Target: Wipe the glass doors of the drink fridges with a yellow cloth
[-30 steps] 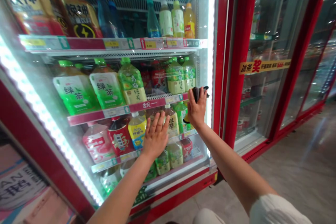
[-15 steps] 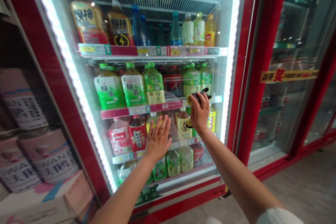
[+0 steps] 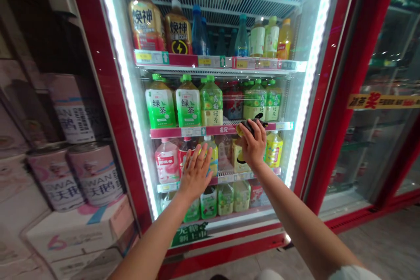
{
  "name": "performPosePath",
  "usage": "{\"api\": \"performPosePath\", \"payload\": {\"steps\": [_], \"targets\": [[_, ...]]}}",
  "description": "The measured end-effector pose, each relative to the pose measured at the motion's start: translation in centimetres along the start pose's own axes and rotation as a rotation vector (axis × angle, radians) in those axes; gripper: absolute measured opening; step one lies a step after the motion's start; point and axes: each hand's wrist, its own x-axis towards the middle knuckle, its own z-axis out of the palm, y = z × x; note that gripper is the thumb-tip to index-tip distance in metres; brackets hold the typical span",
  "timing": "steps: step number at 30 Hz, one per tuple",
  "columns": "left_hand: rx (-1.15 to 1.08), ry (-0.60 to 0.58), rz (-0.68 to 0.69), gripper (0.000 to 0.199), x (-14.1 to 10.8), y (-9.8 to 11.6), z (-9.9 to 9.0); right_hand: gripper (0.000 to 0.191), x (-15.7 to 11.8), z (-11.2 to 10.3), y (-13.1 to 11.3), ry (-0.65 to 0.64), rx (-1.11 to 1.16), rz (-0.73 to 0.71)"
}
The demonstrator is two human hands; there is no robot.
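Note:
My left hand (image 3: 196, 173) is raised with its fingers stretched out, in front of the drinks fridge. Behind its fingertips stand a red-labelled bottle (image 3: 184, 151) and a yellow-labelled bottle (image 3: 213, 155); whether the hand touches glass I cannot tell. My right hand (image 3: 255, 143) is closed on a small dark item (image 3: 248, 126) with a black loop and a yellowish end; its kind is unclear. That hand is in front of the pink shelf strip (image 3: 210, 130) and partly hides a pale yellow bottle (image 3: 239, 155). Green tea bottles (image 3: 188, 103) line the shelf above.
Pink-and-white cans (image 3: 96, 175) stand on a white carton (image 3: 77, 232) to the left. The fridge's red frame (image 3: 337, 96) borders a second glass-doored fridge (image 3: 364, 148) on the right. Grey floor (image 3: 370, 243) shows at the lower right.
My view has turned left, so the fridge sits further right and more of the cans shows. Both hands have shifted slightly left across the bottles, and the right keeps its dark item.

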Motion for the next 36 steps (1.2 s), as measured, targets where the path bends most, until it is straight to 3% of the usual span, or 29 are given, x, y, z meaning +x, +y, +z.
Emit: {"api": "performPosePath", "payload": {"steps": [4, 8, 11, 14, 17, 20, 24, 26, 28, 32, 34, 36], "targets": [[-0.013, -0.008, -0.005, 0.1, -0.5, -0.1, 0.0, 0.044, -0.5, 0.9, -3.4, -0.113, 0.0, -0.046], [-0.009, 0.014, -0.013, 0.099, -1.4, -0.6, 0.0, 0.043, -2.4, -1.4, -1.4, -0.28, -0.004, -0.205], [-0.009, 0.011, -0.018, 0.1, -2.0, -1.4, -0.3, 0.041, -1.6, -2.2, 0.6, -0.159, -0.019, -0.124], [-0.015, -0.001, -0.036, 0.1, -2.3, -2.3, -0.7, 0.043, 0.5, -0.4, -0.8, -0.018, -0.013, 0.001], [-0.015, -0.016, -0.054, 0.1, -2.7, -2.9, -0.8, 0.044, 1.1, 1.9, -5.0, -0.063, 0.006, 0.014], [-0.009, -0.04, -0.06, 0.101, -3.2, -3.2, -0.9, 0.045, -0.9, 2.3, -8.0, -0.197, 0.005, -0.095], [0.005, -0.046, -0.077, 0.096, -4.0, -4.0, -1.3, 0.048, -3.7, 0.5, -6.5, -0.349, 0.048, -0.345], [0.018, -0.033, -0.079, 0.093, -4.4, -4.8, -1.7, 0.047, -3.6, 0.1, -5.5, -0.325, 0.044, -0.352], [0.035, -0.018, -0.092, 0.092, -4.6, -5.8, -2.1, 0.045, -2.2, 0.9, -5.8, -0.229, 0.035, -0.269], [0.063, -0.008, -0.16, 0.096, -5.1, -7.7, -3.0, 0.046, 0.7, 4.0, -10.9, -0.081, 0.06, -0.103], [0.068, -0.008, -0.182, 0.095, -5.5, -8.4, -3.4, 0.048, 0.7, 5.0, -13.6, -0.11, 0.082, -0.14], [0.077, -0.004, -0.193, 0.091, -6.1, -8.9, -3.6, 0.049, -0.2, 5.1, -15.0, -0.195, 0.113, -0.264]]}}
